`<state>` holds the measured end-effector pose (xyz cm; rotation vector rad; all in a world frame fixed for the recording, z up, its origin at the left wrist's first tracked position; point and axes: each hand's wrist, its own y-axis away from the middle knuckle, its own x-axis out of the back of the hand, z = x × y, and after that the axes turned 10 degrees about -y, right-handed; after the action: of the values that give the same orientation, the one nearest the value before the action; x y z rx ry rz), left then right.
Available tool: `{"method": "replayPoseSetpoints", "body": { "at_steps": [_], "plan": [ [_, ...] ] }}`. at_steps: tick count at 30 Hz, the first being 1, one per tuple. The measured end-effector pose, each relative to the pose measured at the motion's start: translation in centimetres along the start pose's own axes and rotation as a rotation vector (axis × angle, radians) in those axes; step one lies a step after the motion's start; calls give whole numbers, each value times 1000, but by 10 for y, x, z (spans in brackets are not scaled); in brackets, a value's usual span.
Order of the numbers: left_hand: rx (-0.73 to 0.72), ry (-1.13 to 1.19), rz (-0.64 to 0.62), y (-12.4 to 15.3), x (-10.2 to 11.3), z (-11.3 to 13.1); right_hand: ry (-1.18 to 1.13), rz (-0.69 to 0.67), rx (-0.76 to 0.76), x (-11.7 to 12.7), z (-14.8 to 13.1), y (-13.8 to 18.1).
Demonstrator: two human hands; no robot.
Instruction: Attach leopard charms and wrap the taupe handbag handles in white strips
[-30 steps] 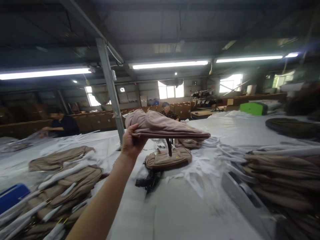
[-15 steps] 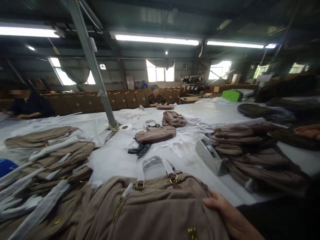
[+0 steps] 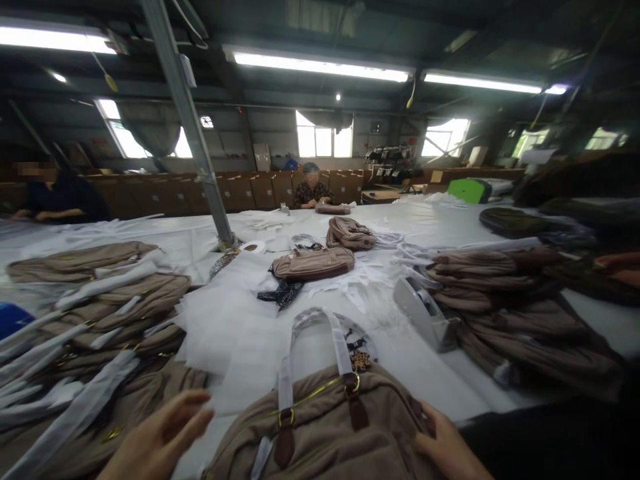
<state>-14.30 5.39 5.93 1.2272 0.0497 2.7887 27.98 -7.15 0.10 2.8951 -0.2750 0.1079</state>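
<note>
A taupe corduroy handbag (image 3: 320, 427) stands in front of me, its two handles wrapped in white material and fixed by brown tabs with gold rings. A leopard-patterned tag hangs behind its top edge. My right hand (image 3: 443, 437) grips the bag's right side, thumb on the front and fingers partly hidden behind. To the left of the bag, my left hand (image 3: 167, 430) is held up with fingers apart, touching nothing. Just beyond that hand lies a pile of similar bags (image 3: 120, 313) with wrapped straps.
White foam sheets (image 3: 225, 333) lie mid-table beside a metal post (image 3: 193, 133). A grey tape dispenser (image 3: 425, 313) stands before a stack of taupe bags (image 3: 500, 300). Farther off are another bag (image 3: 315, 263) and a person (image 3: 313, 190); another person (image 3: 60, 193) is at left.
My left hand has come into view at lower left. The handbag has turned and tilted so its top and handles show more, apart from the left pile. My right hand still holds its side.
</note>
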Motion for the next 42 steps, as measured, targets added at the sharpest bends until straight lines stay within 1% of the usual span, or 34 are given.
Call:
{"method": "replayPoseSetpoints", "body": {
  "at_steps": [1,3,4,5,7,8,10,12,14,16,18,20,21,22,24,25,26,27,29,30,32,34,36,37,39,40,42],
  "plan": [
    [-49,51,-60,-19,0,12,29,21,-1,0,2,-1],
    [-147,107,-13,-66,-14,43,94,65,-1,-1,5,-3],
    [-191,34,-11,-91,-26,59,124,84,0,-1,7,-3],
    [-241,-88,-22,-114,-40,73,149,98,3,-1,8,-3],
    [-282,-158,-47,-153,-72,95,175,110,6,0,9,-2],
    [-300,-191,-72,-168,-88,102,179,109,1,0,9,-1],
    [-328,-262,-134,-187,-113,109,184,111,-18,1,8,0],
    [-329,-336,-189,-195,-130,109,186,117,-32,1,7,0],
    [-306,-400,-226,-199,-139,108,183,118,-30,0,7,0],
    [-278,-446,-258,-201,-139,107,167,111,-22,-1,8,0],
    [-274,-459,-281,-203,-133,108,141,81,-28,1,13,0],
    [-305,-436,-283,-204,-118,113,118,35,-44,5,17,-1],
    [-333,-410,-280,-203,-109,117,114,35,-56,9,17,-2],
    [-365,-379,-278,-201,-98,122,112,68,-63,13,15,-4],
    [-441,-307,-286,-193,-76,135,107,209,-30,19,0,-13],
    [-483,-275,-291,-187,-66,143,100,289,19,21,-13,-19],
    [-527,-249,-292,-180,-56,151,89,335,98,21,-30,-25],
    [-572,-231,-284,-172,-48,160,86,342,176,19,-49,-33],
    [-663,-211,-248,-155,-36,175,116,274,339,8,-91,-48],
    [-704,-207,-227,-146,-33,182,158,249,390,-1,-112,-55],
    [-771,-202,-198,-131,-28,193,283,166,452,-22,-148,-68],
    [-826,-189,-187,-117,-22,202,382,83,530,-46,-175,-79],
    [-869,-184,-176,-105,-13,209,395,-22,577,-65,-190,-90],
    [-882,-189,-167,-101,-6,211,373,-94,576,-72,-194,-97],
    [-869,-223,-142,-99,8,210,354,-273,553,-80,-195,-112],
    [-845,-245,-131,-101,15,207,380,-332,555,-82,-194,-119],
    [-775,-292,-108,-113,25,195,425,-324,595,-82,-188,-133]
  ]
}}
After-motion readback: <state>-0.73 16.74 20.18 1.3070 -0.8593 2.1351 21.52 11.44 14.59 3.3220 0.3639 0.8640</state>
